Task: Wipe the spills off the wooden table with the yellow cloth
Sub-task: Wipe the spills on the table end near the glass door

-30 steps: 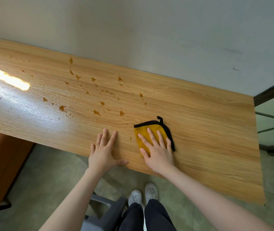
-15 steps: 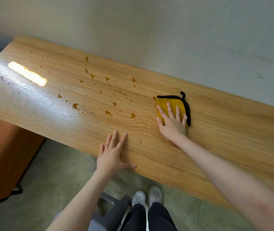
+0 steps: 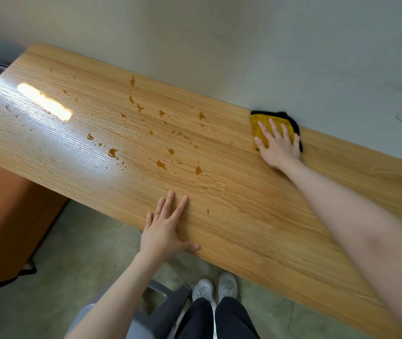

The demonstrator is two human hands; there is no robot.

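The yellow cloth point(image 3: 260, 124) with black edging lies at the far edge of the wooden table point(image 3: 256, 216), against the wall. My right hand point(image 3: 278, 145) presses flat on it with straight, spread fingers. Brown spills point(image 3: 160, 164) dot the table's middle and left, to the left of the cloth; the biggest drops sit near the centre. My left hand point(image 3: 166, 231) rests flat on the table's near edge, fingers straight, thumb along the rim.
A grey wall point(image 3: 244, 45) runs along the table's far edge. An orange cabinet point(image 3: 4, 216) stands lower left. A bright light glare point(image 3: 44, 101) shows on the table's left part. My feet and a grey chair point(image 3: 160, 311) are below the near edge.
My right hand has slid the yellow cloth away from me, from the near middle of the table up to the far edge by the wall. My left hand has stayed in place.
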